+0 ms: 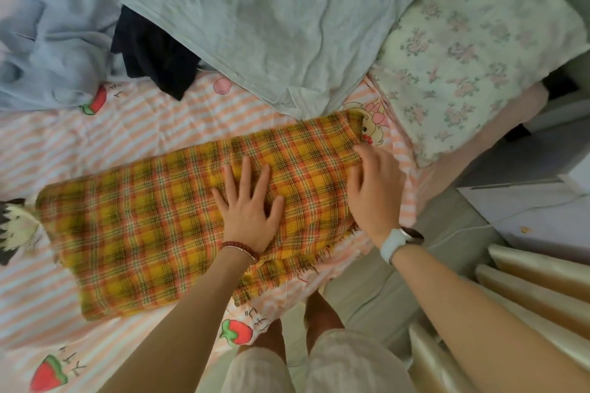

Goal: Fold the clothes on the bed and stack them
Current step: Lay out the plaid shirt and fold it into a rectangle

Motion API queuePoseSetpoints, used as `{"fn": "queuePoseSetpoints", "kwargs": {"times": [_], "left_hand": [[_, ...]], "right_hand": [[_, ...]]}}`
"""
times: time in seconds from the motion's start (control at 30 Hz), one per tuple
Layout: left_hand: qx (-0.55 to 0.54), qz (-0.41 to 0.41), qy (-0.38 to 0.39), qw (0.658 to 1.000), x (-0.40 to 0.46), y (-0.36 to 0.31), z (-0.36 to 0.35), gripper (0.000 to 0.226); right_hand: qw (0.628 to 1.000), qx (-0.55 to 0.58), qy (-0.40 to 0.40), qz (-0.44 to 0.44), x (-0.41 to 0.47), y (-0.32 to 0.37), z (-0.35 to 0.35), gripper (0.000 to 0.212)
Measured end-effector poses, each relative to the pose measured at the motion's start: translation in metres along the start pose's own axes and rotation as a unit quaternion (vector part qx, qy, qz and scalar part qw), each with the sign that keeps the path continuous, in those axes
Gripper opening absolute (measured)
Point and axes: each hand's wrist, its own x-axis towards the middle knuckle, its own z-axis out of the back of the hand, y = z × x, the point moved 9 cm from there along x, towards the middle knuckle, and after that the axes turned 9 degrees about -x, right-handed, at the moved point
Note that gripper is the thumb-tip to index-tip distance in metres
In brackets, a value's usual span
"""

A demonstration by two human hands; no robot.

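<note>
The left hand (pixel 247 217) lies flat, fingers spread and straight, palm pressing down on the middle of the yellow plaid cloth (pixel 153 230); it holds nothing, only pins the fabric. A beaded bracelet (pixel 240 249) circles its wrist. The right hand (pixel 375 191) rests on the cloth's right end, fingers mostly straight and laid over the fabric near its upper right corner; whether the fingertips pinch the edge cannot be told from here. A white watch (pixel 396 244) sits on that wrist. Both forearms reach in from the bottom of the frame, the left one angled up from lower left, the right from lower right.

The plaid cloth stretches as a long band across the centre of the frame on the striped strawberry-print bedsheet (pixel 48 313), already doubled by the look of its thickness, with a frayed fringe along the lower right edge. It seems soft, light and limp, likely to wrinkle and slide on the sheet, so it is best taken by the corners of the right end while the flat palm anchors the middle.

Beyond it, in the upper centre, lies a pale grey garment (pixel 287 25), a dark garment (pixel 153 64) beside it, and a light blue garment (pixel 48 41) in the upper left, all unfolded. A floral pillow (pixel 472 57) sits at upper right.
</note>
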Motion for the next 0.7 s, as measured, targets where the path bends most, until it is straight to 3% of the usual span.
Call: {"fn": "queuePoseSetpoints", "kwargs": {"times": [0.1,0.17,0.23,0.3,0.43,0.53,0.7], "left_hand": [[0.019,0.001,0.008,1.000,0.000,-0.003,-0.005,0.057],[-0.006,-0.028,-0.011,1.000,0.001,-0.007,0.003,0.052],[-0.050,-0.034,-0.051,0.997,0.010,-0.002,0.023,0.049],[-0.062,0.015,-0.088,0.994,0.029,0.021,0.047,0.046],[0.026,0.120,-0.057,0.991,0.071,0.075,0.074,0.039],[0.088,0.109,-0.034,0.990,0.087,0.089,0.083,0.038],[0.101,0.066,-0.064,0.991,0.089,0.088,0.090,0.035]], "right_hand": [[0.985,-0.050,0.027,0.161,0.023,0.052,-0.010,0.035],[0.970,-0.084,0.087,0.212,0.041,0.077,-0.033,0.038],[0.960,-0.107,0.136,0.220,0.063,0.088,-0.053,0.037],[0.953,-0.139,0.168,0.213,0.080,0.086,-0.066,0.031],[0.932,-0.204,0.189,0.233,0.100,0.085,-0.076,0.034],[0.930,-0.173,0.201,0.253,0.107,0.091,-0.079,0.024],[0.936,-0.164,0.165,0.266,0.103,0.081,-0.073,0.010]]}}
